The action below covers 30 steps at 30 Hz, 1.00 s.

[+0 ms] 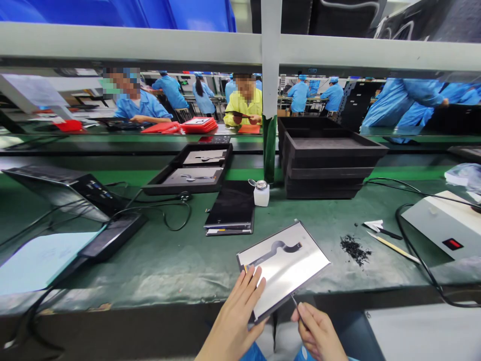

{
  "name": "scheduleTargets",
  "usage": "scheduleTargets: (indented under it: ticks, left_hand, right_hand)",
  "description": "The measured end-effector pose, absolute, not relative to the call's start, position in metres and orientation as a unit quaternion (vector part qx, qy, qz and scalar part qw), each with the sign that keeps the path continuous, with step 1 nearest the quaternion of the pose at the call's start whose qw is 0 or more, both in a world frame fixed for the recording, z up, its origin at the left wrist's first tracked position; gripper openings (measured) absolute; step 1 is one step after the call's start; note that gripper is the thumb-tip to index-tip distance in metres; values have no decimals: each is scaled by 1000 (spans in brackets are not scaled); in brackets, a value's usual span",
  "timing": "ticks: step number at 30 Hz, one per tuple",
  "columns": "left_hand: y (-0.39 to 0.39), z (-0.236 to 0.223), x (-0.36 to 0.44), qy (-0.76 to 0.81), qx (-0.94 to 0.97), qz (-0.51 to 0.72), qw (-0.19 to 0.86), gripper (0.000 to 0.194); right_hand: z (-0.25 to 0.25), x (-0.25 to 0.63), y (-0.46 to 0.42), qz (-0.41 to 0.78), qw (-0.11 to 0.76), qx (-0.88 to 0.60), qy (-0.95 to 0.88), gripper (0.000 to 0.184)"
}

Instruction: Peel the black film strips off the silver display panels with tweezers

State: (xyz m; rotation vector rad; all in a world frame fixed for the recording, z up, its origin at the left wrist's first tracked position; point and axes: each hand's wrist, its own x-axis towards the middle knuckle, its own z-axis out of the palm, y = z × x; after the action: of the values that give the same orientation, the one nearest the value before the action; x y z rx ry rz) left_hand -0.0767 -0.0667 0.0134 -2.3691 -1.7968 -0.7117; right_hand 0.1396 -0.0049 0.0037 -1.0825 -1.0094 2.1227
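Observation:
A silver display panel [289, 263] with a flat flex cable on its back lies tilted over the front edge of the green bench [169, 260]. My left hand [236, 316] lies on its near left corner, fingers stretched flat on the panel. My right hand [319, 333] sits just below the panel's near edge, fingers pinched round a thin metal tool [295, 302] whose tip points at that edge.
A stack of dark panels [231, 208] and a small white bottle [261, 193] stand behind. Black trays [326, 163] at right, an open tray [191, 173] at left. Black scraps [355, 248], a stick [393, 247], a white box [443, 225], cables. Other people work beyond.

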Motion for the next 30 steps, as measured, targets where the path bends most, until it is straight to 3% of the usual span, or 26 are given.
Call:
scheduleTargets:
  ticks: [30]
  left_hand:
    - [-67,15,-76,-586,-777,-226,37,74]
  right_hand:
    - [14,157,8,746,309,-442,-390,62]
